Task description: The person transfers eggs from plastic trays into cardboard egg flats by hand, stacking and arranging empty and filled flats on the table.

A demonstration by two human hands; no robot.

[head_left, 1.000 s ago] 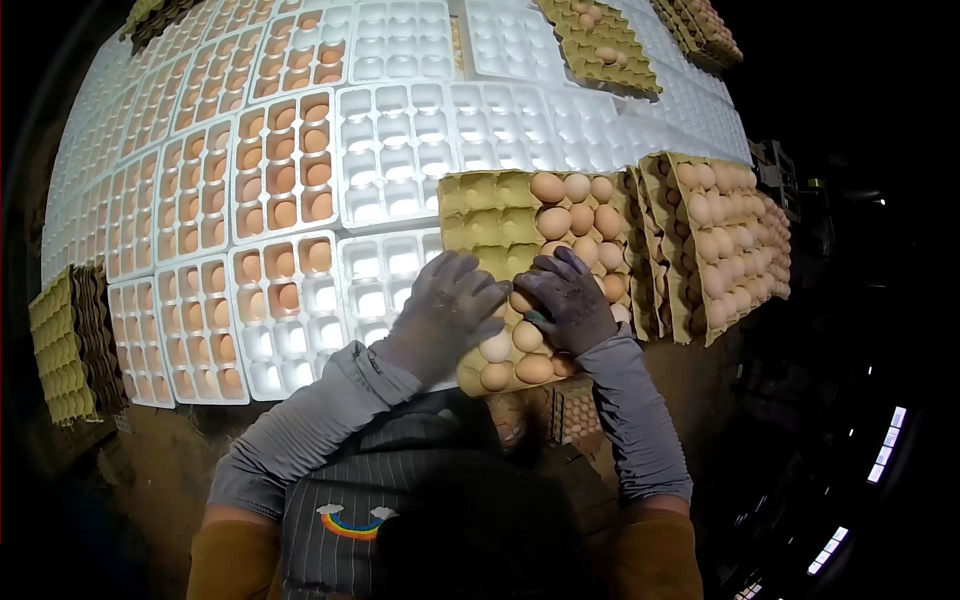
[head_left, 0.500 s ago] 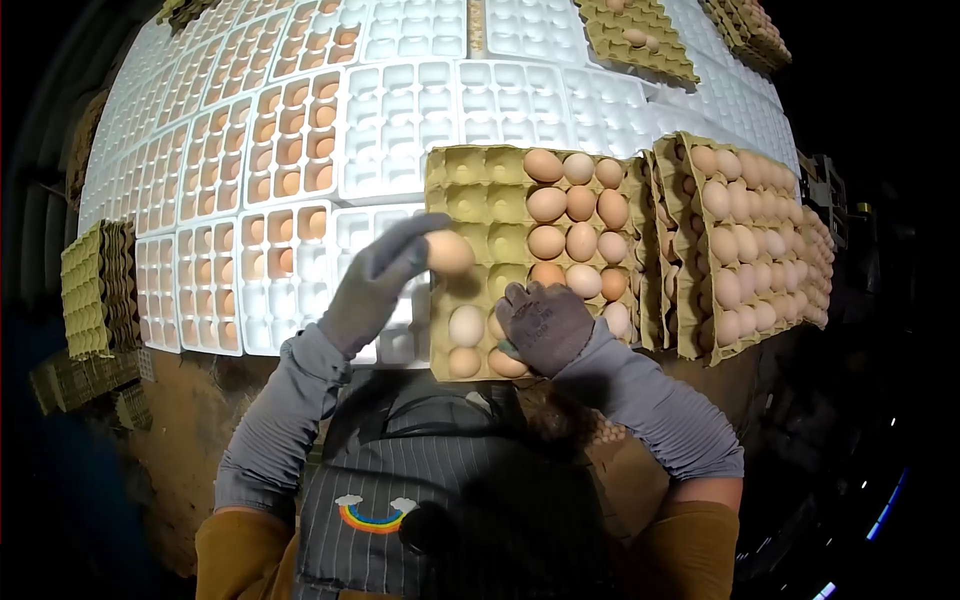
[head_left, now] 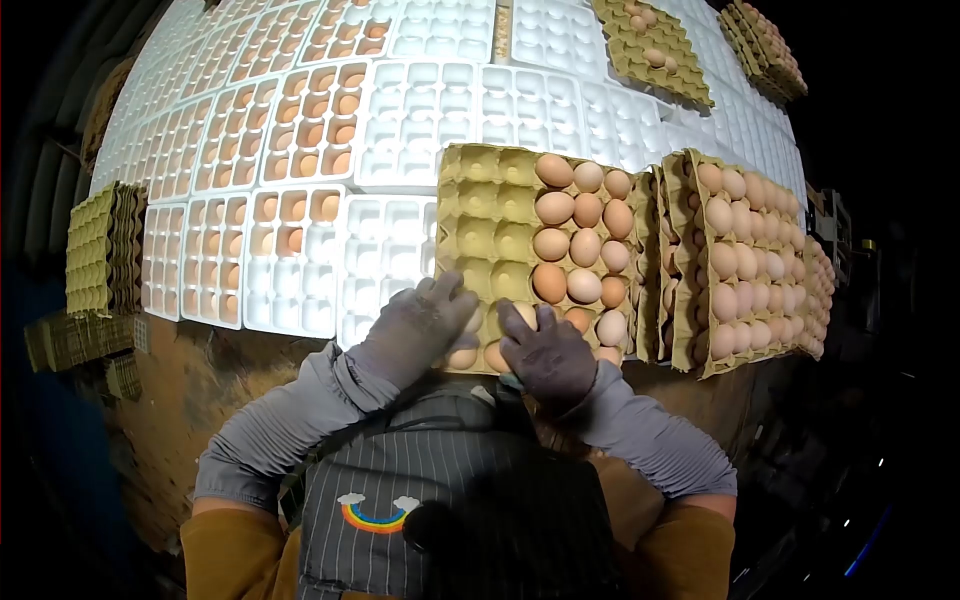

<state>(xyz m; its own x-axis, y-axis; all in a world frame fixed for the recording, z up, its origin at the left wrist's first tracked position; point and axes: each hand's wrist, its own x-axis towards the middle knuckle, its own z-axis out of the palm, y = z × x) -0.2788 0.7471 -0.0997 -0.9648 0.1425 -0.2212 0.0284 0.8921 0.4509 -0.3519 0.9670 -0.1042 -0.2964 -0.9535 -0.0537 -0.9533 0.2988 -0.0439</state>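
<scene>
A pulp egg tray point(head_left: 485, 205) lies in front of me, its right columns filled with brown and cream eggs point(head_left: 585, 248). Its upper left cups hold no eggs. My left hand point(head_left: 418, 325), in a grey glove, is over the tray's lower left corner, fingers curled round a pale egg point(head_left: 471, 321) that is partly hidden. Below that hand another egg point(head_left: 461, 357) sits in a cup. My gloved right hand point(head_left: 550, 355) is beside it, thumb and fingers around a cream egg point(head_left: 522, 315). One more egg point(head_left: 494, 357) shows just under the right hand.
White plastic egg trays point(head_left: 415, 120) spread across the far side, several holding eggs on the left. Filled pulp trays point(head_left: 745, 260) stand tilted at the right. Stacked pulp trays point(head_left: 100, 250) are at the far left, and another pulp tray point(head_left: 655, 50) lies at the back.
My left hand has come down from the tray's left edge to its lower left corner. The egg it held is no longer clearly traceable. My right hand's fingers have spread around an egg.
</scene>
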